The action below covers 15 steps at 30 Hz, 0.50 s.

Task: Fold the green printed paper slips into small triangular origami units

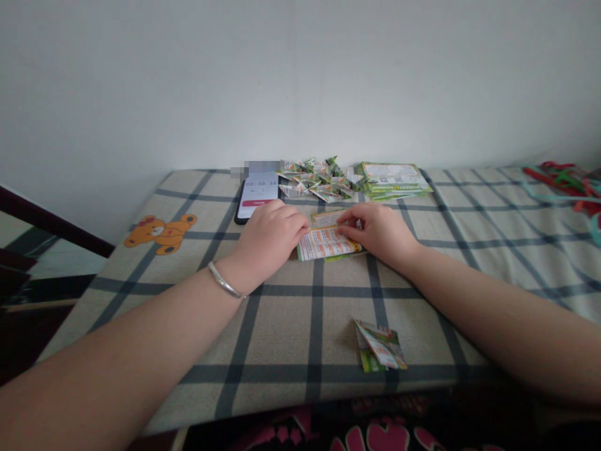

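Observation:
A printed paper leaflet (pixel 326 241) lies folded on the checked tablecloth (pixel 282 313) in the middle of the table. My left hand (pixel 270 238), with a silver bangle on the wrist, curls its fingers onto the leaflet's left edge. My right hand (pixel 378 232) presses its pinched fingertips on the leaflet's upper right part. A small folded paper piece (pixel 380 346) lies near the front edge, apart from both hands.
A phone (pixel 257 195) showing a timer lies behind my left hand. Beside it sit a heap of several folded paper pieces (pixel 322 178) and a stack of flat leaflets (pixel 394 178). Red and green cords (pixel 568 181) lie at the far right. A bear print (pixel 162 233) marks the cloth.

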{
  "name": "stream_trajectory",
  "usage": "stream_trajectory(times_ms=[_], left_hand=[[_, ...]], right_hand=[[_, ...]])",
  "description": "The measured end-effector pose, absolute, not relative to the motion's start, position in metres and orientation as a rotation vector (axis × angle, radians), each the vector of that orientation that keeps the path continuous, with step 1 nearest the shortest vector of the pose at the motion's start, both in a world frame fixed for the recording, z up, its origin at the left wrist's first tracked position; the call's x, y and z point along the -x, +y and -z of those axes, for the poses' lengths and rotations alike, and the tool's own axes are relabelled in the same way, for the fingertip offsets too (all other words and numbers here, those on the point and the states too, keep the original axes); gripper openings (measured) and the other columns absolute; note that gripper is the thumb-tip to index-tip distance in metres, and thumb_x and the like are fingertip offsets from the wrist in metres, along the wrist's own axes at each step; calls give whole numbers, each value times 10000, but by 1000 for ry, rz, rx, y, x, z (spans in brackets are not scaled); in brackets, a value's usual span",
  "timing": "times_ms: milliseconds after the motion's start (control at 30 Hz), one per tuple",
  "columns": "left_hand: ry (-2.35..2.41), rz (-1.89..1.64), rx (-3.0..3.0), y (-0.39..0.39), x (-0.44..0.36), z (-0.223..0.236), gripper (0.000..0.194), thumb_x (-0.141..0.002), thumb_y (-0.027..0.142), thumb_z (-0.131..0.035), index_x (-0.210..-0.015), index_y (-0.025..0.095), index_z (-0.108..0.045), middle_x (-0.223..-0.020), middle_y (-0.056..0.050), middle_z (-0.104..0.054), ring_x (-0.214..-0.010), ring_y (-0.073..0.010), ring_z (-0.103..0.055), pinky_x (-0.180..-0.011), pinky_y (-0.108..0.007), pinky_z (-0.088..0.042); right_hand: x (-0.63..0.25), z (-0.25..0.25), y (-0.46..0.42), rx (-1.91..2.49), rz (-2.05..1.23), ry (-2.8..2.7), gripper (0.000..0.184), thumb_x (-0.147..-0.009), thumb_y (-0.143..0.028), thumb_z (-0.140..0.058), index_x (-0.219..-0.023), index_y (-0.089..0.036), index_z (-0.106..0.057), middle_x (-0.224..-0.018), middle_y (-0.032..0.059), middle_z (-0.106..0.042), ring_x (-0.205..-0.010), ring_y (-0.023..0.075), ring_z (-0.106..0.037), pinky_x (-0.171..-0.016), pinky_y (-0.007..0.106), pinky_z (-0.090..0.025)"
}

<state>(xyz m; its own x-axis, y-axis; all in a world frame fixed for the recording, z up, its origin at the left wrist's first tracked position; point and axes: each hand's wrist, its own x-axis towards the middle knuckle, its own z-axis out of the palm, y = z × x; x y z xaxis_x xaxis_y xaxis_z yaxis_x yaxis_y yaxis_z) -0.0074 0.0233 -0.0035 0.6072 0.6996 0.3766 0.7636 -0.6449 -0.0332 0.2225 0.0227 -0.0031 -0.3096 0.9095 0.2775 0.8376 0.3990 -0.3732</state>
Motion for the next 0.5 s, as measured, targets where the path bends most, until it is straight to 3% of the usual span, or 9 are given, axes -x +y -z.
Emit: stream_trajectory(times_ms=[300,500], left_hand=[[-1200,425,2596,24,7,5,169,-940,254,-535,-860,178,-664,-841,-66,-646,-846,-228,-527,-772,-358,-411],[-1169,402,2580,23,7,6,132,-927,230,-552,-989,168,-651,-936,-78,-625,-918,-242,-519,-823,-376,-425]], right_hand=[[-222,2,23,1512,-267,-2217,128,-825,-317,-672,-859,-211,-735,-755,17,-647,-667,147,-533,-575,277,-346],[-223,4,24,1402,-238,-2226,118,-818,-266,-692,-896,-191,-739,-820,34,-647,-748,159,-562,-668,281,-402]])
